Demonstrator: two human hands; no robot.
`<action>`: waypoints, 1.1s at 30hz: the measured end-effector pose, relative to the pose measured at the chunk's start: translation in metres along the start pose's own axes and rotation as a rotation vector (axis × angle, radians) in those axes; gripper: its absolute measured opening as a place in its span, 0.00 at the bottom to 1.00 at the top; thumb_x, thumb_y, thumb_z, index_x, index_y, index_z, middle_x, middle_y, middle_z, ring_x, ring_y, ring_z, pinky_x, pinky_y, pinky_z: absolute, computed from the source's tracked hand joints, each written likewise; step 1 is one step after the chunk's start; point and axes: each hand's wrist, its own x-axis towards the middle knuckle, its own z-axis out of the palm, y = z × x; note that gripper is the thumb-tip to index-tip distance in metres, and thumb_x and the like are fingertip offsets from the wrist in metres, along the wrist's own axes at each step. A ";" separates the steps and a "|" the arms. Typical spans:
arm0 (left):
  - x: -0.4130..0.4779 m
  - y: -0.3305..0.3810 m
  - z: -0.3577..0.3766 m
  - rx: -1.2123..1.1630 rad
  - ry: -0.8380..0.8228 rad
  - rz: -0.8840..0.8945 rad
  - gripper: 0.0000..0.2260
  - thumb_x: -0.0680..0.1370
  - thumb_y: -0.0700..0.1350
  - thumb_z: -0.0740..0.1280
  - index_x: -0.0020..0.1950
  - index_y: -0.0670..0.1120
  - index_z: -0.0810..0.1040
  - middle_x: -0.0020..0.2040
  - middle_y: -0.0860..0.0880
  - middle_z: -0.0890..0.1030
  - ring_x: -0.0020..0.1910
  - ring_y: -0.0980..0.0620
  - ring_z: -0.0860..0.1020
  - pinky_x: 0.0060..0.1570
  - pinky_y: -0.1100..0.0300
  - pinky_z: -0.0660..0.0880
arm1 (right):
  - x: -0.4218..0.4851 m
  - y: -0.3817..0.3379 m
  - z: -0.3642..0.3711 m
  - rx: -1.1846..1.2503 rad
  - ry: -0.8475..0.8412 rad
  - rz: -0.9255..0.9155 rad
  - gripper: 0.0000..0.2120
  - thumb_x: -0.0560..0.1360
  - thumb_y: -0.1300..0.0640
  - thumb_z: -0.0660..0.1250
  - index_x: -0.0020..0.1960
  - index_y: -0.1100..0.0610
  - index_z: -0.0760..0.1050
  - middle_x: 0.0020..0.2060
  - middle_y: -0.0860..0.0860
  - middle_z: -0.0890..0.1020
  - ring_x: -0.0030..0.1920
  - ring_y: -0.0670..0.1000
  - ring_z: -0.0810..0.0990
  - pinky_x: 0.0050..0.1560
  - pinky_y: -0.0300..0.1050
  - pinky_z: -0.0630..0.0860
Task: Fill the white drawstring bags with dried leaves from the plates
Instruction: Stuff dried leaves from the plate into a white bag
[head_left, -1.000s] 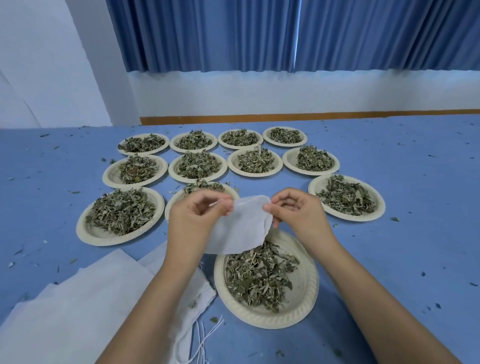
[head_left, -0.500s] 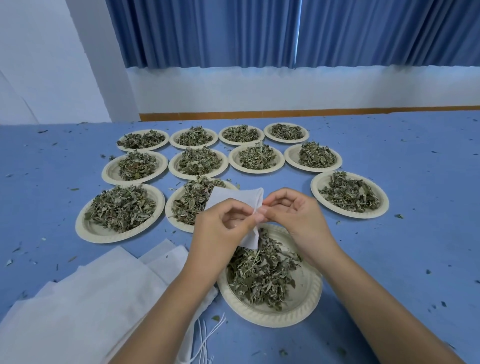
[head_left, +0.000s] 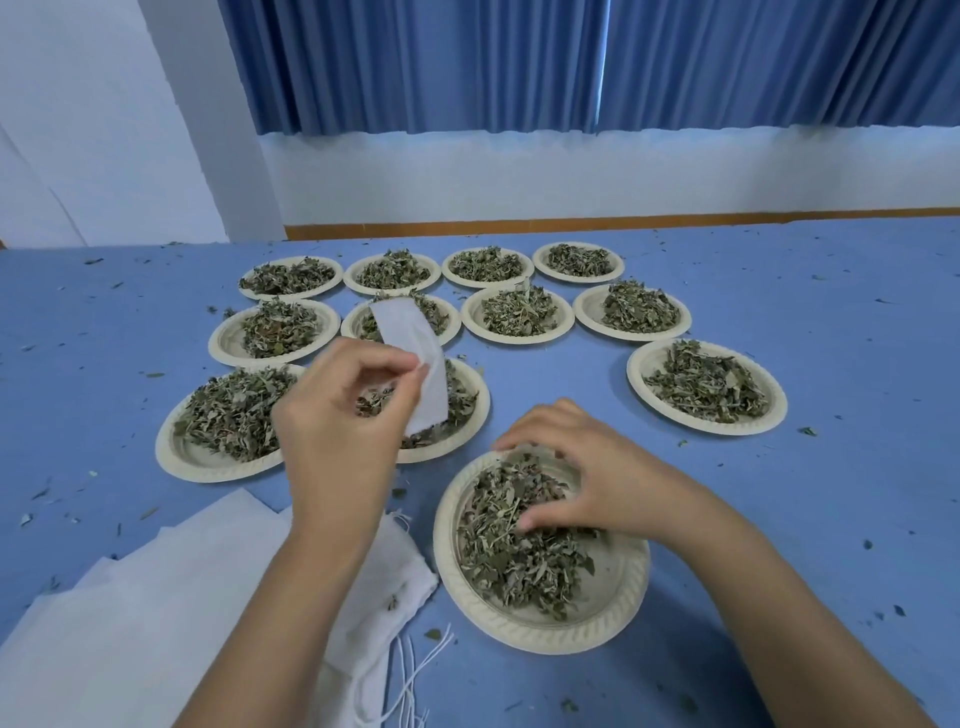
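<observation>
My left hand (head_left: 340, 415) pinches a small white drawstring bag (head_left: 410, 353) by its edge and holds it up above the plates. My right hand (head_left: 587, 473) is down on the nearest paper plate (head_left: 540, 631), fingers curled into its heap of dried leaves (head_left: 511, 545). A pile of more white drawstring bags (head_left: 156, 613) lies flat at the lower left, their strings (head_left: 410, 670) trailing toward me. My left forearm crosses over this pile.
Several more paper plates of dried leaves sit in rows behind, such as one at the left (head_left: 228, 415) and one at the right (head_left: 706, 387). Leaf crumbs are scattered over the blue table (head_left: 857, 519). A blue curtain (head_left: 571, 62) hangs behind.
My right hand let go of the bag and dropped onto the near plate's leaves. My left hand keeps the bag alone and has lifted it up and to the left.
</observation>
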 end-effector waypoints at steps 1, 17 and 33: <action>0.000 0.002 -0.003 0.083 0.021 0.144 0.06 0.74 0.33 0.72 0.44 0.44 0.82 0.40 0.53 0.80 0.42 0.59 0.78 0.46 0.68 0.74 | 0.001 -0.001 0.005 -0.063 -0.042 -0.020 0.26 0.68 0.46 0.76 0.64 0.44 0.73 0.56 0.40 0.73 0.60 0.40 0.66 0.62 0.37 0.66; -0.021 -0.005 0.020 0.201 -0.502 -0.412 0.15 0.72 0.37 0.75 0.37 0.58 0.83 0.30 0.59 0.78 0.25 0.63 0.73 0.25 0.73 0.65 | -0.006 -0.006 -0.009 0.253 0.188 -0.076 0.05 0.69 0.63 0.76 0.45 0.59 0.84 0.41 0.47 0.84 0.44 0.45 0.82 0.51 0.40 0.77; -0.037 0.003 0.035 0.051 -0.397 -0.603 0.16 0.67 0.29 0.68 0.29 0.50 0.71 0.21 0.59 0.70 0.23 0.62 0.67 0.27 0.73 0.63 | -0.004 -0.007 0.011 0.579 0.476 -0.099 0.08 0.71 0.68 0.73 0.42 0.57 0.81 0.40 0.48 0.84 0.44 0.49 0.82 0.49 0.43 0.78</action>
